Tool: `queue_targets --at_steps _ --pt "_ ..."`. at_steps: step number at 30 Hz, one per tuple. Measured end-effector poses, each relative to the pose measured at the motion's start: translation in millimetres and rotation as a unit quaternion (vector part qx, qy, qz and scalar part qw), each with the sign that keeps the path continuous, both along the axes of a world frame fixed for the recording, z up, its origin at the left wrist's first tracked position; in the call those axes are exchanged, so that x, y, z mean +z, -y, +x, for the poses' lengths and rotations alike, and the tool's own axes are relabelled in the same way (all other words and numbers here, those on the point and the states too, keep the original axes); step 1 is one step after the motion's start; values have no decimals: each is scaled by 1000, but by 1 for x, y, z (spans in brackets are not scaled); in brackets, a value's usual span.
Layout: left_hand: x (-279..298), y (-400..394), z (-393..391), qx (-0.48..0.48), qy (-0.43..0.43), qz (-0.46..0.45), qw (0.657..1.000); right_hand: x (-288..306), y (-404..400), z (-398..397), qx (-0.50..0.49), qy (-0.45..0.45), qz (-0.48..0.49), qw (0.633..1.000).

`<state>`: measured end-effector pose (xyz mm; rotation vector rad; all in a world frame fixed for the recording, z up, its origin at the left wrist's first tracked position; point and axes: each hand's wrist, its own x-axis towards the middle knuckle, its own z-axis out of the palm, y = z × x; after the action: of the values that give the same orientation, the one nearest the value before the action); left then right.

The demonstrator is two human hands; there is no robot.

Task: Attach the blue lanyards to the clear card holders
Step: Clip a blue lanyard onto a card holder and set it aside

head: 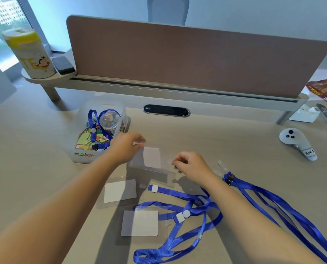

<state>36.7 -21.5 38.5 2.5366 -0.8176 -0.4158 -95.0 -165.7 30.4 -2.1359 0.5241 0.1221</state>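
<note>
nearest the camera, on a pale wood-grain desk [235, 141], a loose blue lanyard [179, 231] of woven ribbon lies in tangled loops, with a white round slider and white square fittings on it. just beside it lie two flat clear card holders, one lower [139, 222] and one upper left [120, 190], each with a white card inside; the soft plastic edges are hard to make out against the desk. to the right a bundle of lanyards [284, 202] runs off the bottom right corner, its dark clips near the right wrist. further in, the left hand [125, 147] pinches the top corner of a third clear card holder [152, 161], lifted and tilted above the desk. the right hand [192, 166] has its fingertips closed on a small clear tab at that holder's right edge; what exactly it grips is too small to tell. beyond the left hand a translucent bin [94, 138] holds coloured binder clips, a round clear tub and another blue lanyard. a white controller [294, 141] rests far right. at the back stands a brown fabric divider [187, 60] with rounded corners, a yellow-and-white canister [31, 52] on its shelf, and a window behind.
</note>
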Motion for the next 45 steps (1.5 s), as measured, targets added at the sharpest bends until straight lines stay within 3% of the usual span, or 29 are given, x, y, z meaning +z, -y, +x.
queue_targets --at_steps 3,8,12,17,22,24,29,39,45 --pt "5 6 -8 26 17 -45 999 11 -2 9 -50 28 71 996" --pt "18 17 -30 -10 -22 -141 990 25 -5 16 -115 60 128 983" --pt "27 24 -39 -34 -6 -145 989 32 -5 17 -137 82 152 976" --pt "29 27 -41 -55 124 -119 984 40 -7 14 -134 83 177 972" --pt "36 21 -35 -165 344 -122 917 49 -6 15 -127 93 184 970" --pt "38 20 -34 -198 370 -92 903 50 -6 15 -119 90 178 973" --pt "43 19 -32 -244 363 -29 899 50 -9 20 -89 105 115 984" --pt "45 20 -33 -240 392 -5 888 55 -16 23 -60 115 -3 992" --pt "47 20 -34 -190 320 -39 927 58 -16 23 -65 113 -30 991"
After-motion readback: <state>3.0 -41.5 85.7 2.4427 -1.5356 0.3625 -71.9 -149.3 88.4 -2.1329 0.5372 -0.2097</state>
